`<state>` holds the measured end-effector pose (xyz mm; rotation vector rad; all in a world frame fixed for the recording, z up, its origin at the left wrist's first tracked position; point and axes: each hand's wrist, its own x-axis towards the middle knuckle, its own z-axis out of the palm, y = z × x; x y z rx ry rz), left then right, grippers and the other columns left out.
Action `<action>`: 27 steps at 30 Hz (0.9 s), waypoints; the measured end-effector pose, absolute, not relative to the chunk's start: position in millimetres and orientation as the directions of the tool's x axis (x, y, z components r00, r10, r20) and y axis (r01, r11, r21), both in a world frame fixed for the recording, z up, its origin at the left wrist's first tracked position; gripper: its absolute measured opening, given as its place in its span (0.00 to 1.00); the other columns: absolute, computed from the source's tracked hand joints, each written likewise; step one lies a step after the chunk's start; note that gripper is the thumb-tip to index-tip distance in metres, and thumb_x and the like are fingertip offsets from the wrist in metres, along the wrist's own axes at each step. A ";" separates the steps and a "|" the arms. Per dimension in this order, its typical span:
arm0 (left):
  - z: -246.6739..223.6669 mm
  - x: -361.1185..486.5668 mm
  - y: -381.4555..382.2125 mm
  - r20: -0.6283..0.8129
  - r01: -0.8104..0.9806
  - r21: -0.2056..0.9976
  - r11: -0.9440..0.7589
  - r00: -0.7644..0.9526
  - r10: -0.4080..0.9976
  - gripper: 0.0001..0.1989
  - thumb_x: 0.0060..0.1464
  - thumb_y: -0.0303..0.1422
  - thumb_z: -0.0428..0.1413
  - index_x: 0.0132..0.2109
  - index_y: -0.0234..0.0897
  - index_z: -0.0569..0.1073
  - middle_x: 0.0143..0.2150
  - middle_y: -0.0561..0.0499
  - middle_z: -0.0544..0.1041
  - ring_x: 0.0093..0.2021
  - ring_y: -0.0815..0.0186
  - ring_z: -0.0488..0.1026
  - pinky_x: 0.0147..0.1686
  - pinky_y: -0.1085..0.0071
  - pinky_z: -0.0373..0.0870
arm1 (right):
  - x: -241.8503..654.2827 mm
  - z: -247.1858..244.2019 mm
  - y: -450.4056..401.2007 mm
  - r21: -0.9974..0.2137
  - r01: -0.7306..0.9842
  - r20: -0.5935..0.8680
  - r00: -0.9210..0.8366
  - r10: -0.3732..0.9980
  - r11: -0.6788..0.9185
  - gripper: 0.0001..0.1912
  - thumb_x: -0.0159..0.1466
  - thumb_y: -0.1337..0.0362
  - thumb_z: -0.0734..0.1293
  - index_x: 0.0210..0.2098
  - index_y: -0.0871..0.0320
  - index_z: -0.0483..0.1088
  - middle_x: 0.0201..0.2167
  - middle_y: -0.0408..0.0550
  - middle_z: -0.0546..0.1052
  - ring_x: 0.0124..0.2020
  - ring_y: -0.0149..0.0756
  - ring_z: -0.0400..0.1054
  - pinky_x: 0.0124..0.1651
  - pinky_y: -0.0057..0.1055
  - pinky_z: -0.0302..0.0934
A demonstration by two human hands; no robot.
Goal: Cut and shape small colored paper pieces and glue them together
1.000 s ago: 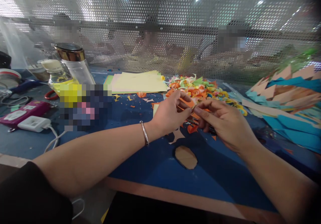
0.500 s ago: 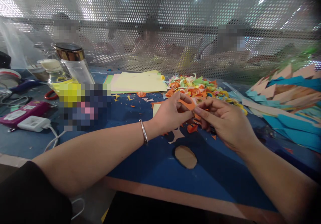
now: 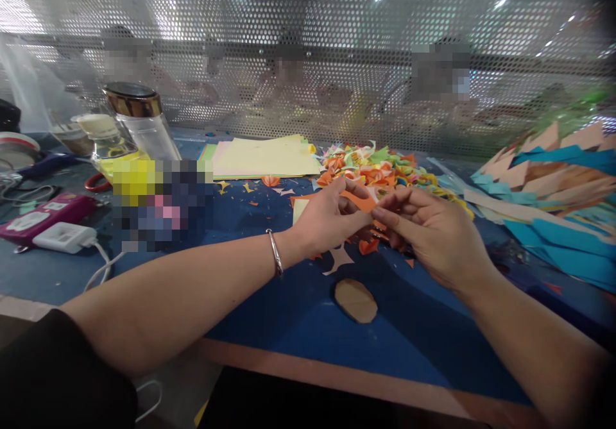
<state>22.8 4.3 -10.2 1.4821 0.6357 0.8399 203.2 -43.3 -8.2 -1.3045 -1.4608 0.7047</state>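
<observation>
My left hand, with a silver bangle at the wrist, pinches a piece of orange paper near the middle of the view. From the right, my right hand meets it, thumb and forefinger closed on the edge of the same paper. The fingertips of both hands nearly touch and hide part of the piece. Below the hands, a small orange folded piece and a pale pink scrap lie on the blue table. Nearer to me is a brown oval piece.
Behind my hands is a heap of colourful paper pieces, beside stacked paper sheets. Blue and peach folded paper is at the right. Bottles and a purple device stand left. People sit beyond a perforated screen.
</observation>
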 end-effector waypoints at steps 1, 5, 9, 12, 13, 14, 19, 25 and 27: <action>-9.5 22.4 3.6 0.134 -0.087 0.991 -0.102 0.583 0.802 0.18 0.52 0.28 0.62 0.46 0.41 0.63 0.25 0.59 0.76 0.25 0.70 0.77 0.28 0.73 0.71 | 203.0 -7.9 -43.5 -0.905 0.349 0.292 0.095 0.952 0.242 0.22 0.55 0.45 0.80 0.33 0.52 0.72 0.22 0.39 0.74 0.16 0.28 0.64 0.18 0.28 0.60; -8.9 21.7 2.5 0.165 -0.058 0.985 -0.161 0.579 0.799 0.19 0.53 0.31 0.64 0.46 0.40 0.64 0.27 0.58 0.76 0.27 0.70 0.77 0.28 0.74 0.70 | 202.0 -7.1 -44.1 -0.919 0.325 0.269 0.111 0.957 0.221 0.25 0.53 0.43 0.81 0.36 0.51 0.71 0.25 0.39 0.76 0.16 0.28 0.65 0.18 0.29 0.62; -10.6 21.9 3.9 0.185 -0.029 0.978 -0.205 0.569 0.801 0.18 0.53 0.28 0.63 0.46 0.40 0.64 0.27 0.59 0.75 0.26 0.71 0.75 0.29 0.74 0.69 | 201.0 -5.9 -44.3 -0.913 0.341 0.283 0.128 0.951 0.226 0.26 0.52 0.44 0.82 0.37 0.51 0.70 0.27 0.39 0.76 0.15 0.28 0.64 0.17 0.30 0.61; -10.7 22.1 4.5 0.205 -0.024 0.972 -0.232 0.567 0.798 0.17 0.53 0.28 0.62 0.47 0.40 0.64 0.27 0.59 0.75 0.26 0.71 0.75 0.29 0.74 0.69 | 200.0 -4.8 -44.5 -0.911 0.343 0.289 0.128 0.949 0.231 0.27 0.51 0.44 0.82 0.37 0.51 0.70 0.27 0.39 0.76 0.15 0.28 0.64 0.16 0.30 0.60; -10.4 22.1 4.4 0.209 -0.019 0.970 -0.241 0.568 0.796 0.17 0.53 0.27 0.62 0.46 0.40 0.64 0.27 0.59 0.75 0.26 0.72 0.75 0.29 0.74 0.69 | 199.8 -4.6 -44.5 -0.910 0.345 0.290 0.128 0.948 0.232 0.27 0.51 0.44 0.82 0.37 0.51 0.70 0.27 0.39 0.76 0.15 0.28 0.64 0.16 0.30 0.60; -9.9 22.1 4.2 0.212 -0.013 0.968 -0.249 0.568 0.795 0.18 0.53 0.27 0.63 0.46 0.40 0.64 0.27 0.59 0.75 0.25 0.72 0.74 0.29 0.74 0.69 | 199.7 -4.6 -44.6 -0.908 0.346 0.293 0.128 0.947 0.234 0.27 0.51 0.43 0.82 0.37 0.51 0.70 0.26 0.39 0.76 0.14 0.28 0.64 0.16 0.30 0.59; -7.5 21.8 2.6 0.237 -0.013 0.960 -0.279 0.568 0.788 0.16 0.54 0.27 0.62 0.45 0.40 0.64 0.26 0.59 0.76 0.26 0.72 0.74 0.29 0.74 0.69 | 201.6 -6.7 -44.4 -0.911 0.341 0.290 0.126 0.949 0.233 0.26 0.51 0.44 0.82 0.38 0.51 0.71 0.27 0.40 0.78 0.15 0.29 0.65 0.17 0.31 0.61; -9.7 19.5 3.3 0.261 -0.006 0.949 -0.315 0.576 0.775 0.18 0.55 0.33 0.64 0.47 0.40 0.64 0.30 0.56 0.78 0.27 0.71 0.75 0.30 0.72 0.69 | 201.6 -4.7 -44.4 -0.909 0.342 0.294 0.127 0.947 0.237 0.27 0.51 0.43 0.82 0.38 0.51 0.71 0.25 0.40 0.78 0.15 0.30 0.65 0.17 0.31 0.60; -10.9 19.1 3.8 0.254 0.004 0.950 -0.313 0.574 0.778 0.18 0.54 0.33 0.65 0.47 0.40 0.65 0.30 0.55 0.78 0.27 0.71 0.75 0.30 0.72 0.69 | 201.3 -4.5 -44.4 -0.902 0.352 0.308 0.122 0.944 0.248 0.27 0.52 0.43 0.81 0.38 0.51 0.71 0.26 0.41 0.79 0.15 0.30 0.64 0.17 0.31 0.60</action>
